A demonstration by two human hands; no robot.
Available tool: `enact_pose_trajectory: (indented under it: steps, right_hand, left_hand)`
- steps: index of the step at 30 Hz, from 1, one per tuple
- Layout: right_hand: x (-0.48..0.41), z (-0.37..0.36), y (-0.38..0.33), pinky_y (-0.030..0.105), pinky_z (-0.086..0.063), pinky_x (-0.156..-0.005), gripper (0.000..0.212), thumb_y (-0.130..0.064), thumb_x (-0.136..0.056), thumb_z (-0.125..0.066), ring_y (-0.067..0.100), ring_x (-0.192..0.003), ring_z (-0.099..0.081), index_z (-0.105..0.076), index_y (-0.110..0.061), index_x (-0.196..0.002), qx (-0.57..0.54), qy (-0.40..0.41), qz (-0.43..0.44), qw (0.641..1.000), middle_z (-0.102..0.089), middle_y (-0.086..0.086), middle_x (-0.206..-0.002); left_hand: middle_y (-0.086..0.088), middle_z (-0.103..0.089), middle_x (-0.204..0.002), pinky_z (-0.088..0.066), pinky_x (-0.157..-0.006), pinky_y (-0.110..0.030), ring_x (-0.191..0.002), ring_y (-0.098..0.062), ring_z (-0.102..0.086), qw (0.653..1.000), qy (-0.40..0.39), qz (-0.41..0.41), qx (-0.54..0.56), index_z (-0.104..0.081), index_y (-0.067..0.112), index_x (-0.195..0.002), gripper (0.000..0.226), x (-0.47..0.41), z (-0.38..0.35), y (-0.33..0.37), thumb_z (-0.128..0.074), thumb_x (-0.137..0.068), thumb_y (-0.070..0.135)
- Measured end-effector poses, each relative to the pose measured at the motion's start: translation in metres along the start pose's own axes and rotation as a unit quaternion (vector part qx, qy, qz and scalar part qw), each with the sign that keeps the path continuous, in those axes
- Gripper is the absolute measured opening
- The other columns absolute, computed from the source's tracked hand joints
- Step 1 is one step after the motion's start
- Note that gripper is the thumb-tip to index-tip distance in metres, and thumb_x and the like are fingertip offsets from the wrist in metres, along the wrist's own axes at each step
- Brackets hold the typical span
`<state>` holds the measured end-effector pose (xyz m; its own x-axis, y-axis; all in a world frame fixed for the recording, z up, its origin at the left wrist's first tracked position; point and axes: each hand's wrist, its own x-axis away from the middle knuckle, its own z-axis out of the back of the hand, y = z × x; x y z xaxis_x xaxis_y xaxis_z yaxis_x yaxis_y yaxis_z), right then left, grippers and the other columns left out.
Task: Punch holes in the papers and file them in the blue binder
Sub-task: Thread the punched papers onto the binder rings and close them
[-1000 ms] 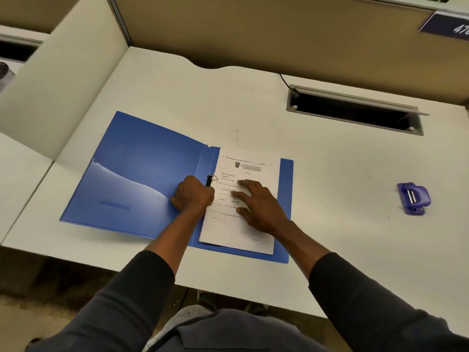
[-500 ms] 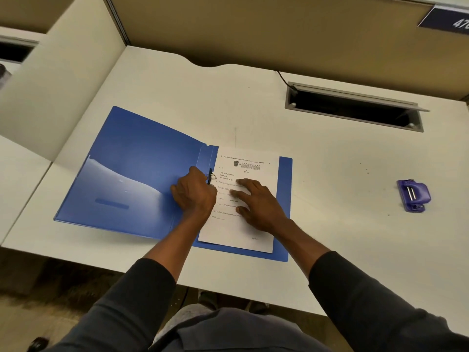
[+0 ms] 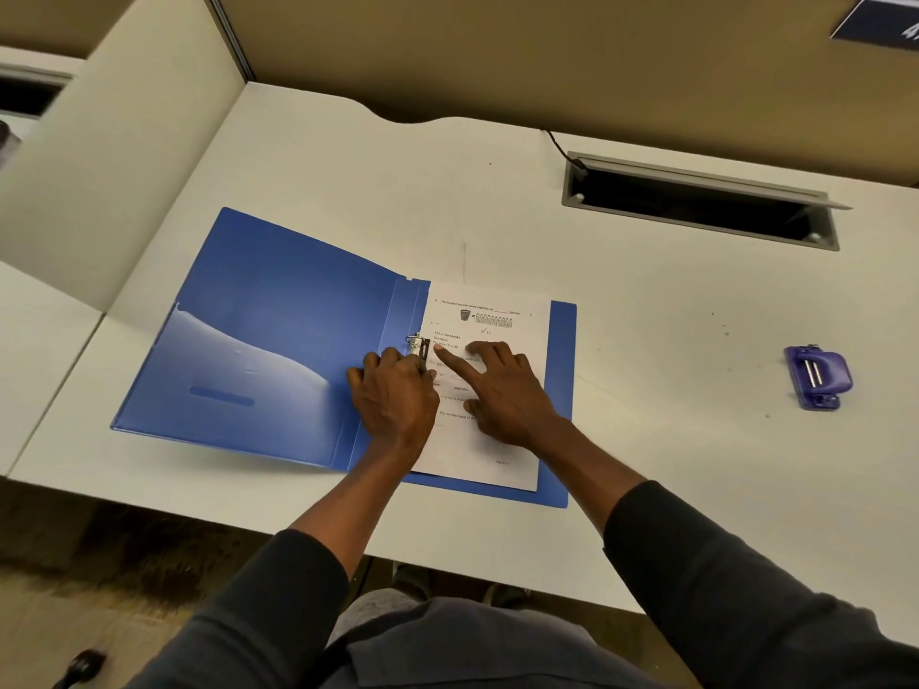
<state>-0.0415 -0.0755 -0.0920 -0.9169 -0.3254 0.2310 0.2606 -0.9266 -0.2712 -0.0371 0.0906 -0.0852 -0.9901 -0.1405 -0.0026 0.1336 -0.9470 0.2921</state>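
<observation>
The blue binder [image 3: 278, 335] lies open on the white desk [image 3: 646, 315]. A printed white paper [image 3: 502, 455] lies on its right half, against the spine. My left hand [image 3: 393, 395] sits over the spine, fingers curled at the metal ring clip [image 3: 417, 343]. My right hand [image 3: 497, 390] presses the paper flat with straight fingers, the index finger pointing toward the ring. The lower part of the ring mechanism is hidden under my left hand.
A purple hole punch [image 3: 818, 375] stands on the desk far to the right. A grey cable slot [image 3: 696, 206] opens at the back right, with a black cable beside it. Beige partitions wall the desk at the left and back.
My left hand has slid slightly down the spine, uncovering the metal ring. My right index finger has stretched toward the ring. The paper and binder have stayed put.
</observation>
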Motion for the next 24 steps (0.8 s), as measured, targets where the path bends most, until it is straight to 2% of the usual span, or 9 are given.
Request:
enact_pose_trajectory:
  steps: [6, 14, 20, 24]
  right_hand:
    - [-0.009, 0.007, 0.0, 0.047, -0.036, -0.112, 0.087, -0.035, -0.098, -0.062, 0.033, -0.143, -0.029, -0.002, -0.047, -0.161, 0.044, -0.026, 0.008, 0.999, -0.028, 0.011, -0.16]
    - [-0.026, 0.018, -0.004, 0.048, -0.038, -0.108, 0.087, -0.044, -0.099, -0.059, 0.037, -0.144, -0.025, 0.001, -0.049, -0.161, 0.136, -0.074, 0.038, 0.987, -0.019, 0.017, -0.161]
    - [-0.032, 0.02, -0.006, 0.049, -0.038, -0.111, 0.091, -0.048, -0.097, -0.063, 0.039, -0.149, -0.019, 0.001, -0.049, -0.161, 0.157, -0.096, 0.041, 0.982, -0.012, 0.018, -0.165]
    - [-0.031, 0.02, -0.007, 0.049, -0.039, -0.11, 0.09, -0.047, -0.098, -0.062, 0.039, -0.148, -0.019, 0.002, -0.048, -0.161, 0.159, -0.096, 0.04, 0.982, -0.013, 0.017, -0.164]
  left_hand:
    - [-0.012, -0.073, -0.095, -0.046, -0.083, -0.047, -0.092, -0.032, -0.065, 0.999, -0.014, -0.033, -0.018, -0.082, 0.008, -0.102, 0.019, 0.006, -0.008, -0.004, -0.078, -0.094, 0.026]
    - [-0.009, -0.075, -0.09, -0.049, -0.079, -0.045, -0.083, -0.03, -0.068, 0.993, 0.001, -0.101, 0.067, -0.079, 0.008, -0.095, 0.014, 0.012, -0.002, -0.032, -0.083, -0.089, 0.02]
    - [-0.006, -0.074, -0.104, -0.05, -0.09, -0.043, -0.094, -0.029, -0.07, 0.977, -0.005, -0.191, 0.095, -0.071, 0.011, -0.114, 0.043, 0.022, -0.005, -0.075, -0.092, -0.079, 0.027]
    - [-0.01, -0.075, -0.11, -0.05, -0.091, -0.042, -0.099, -0.032, -0.072, 0.969, -0.009, -0.229, 0.093, -0.071, 0.008, -0.119, 0.05, 0.019, -0.006, -0.085, -0.094, -0.077, 0.023]
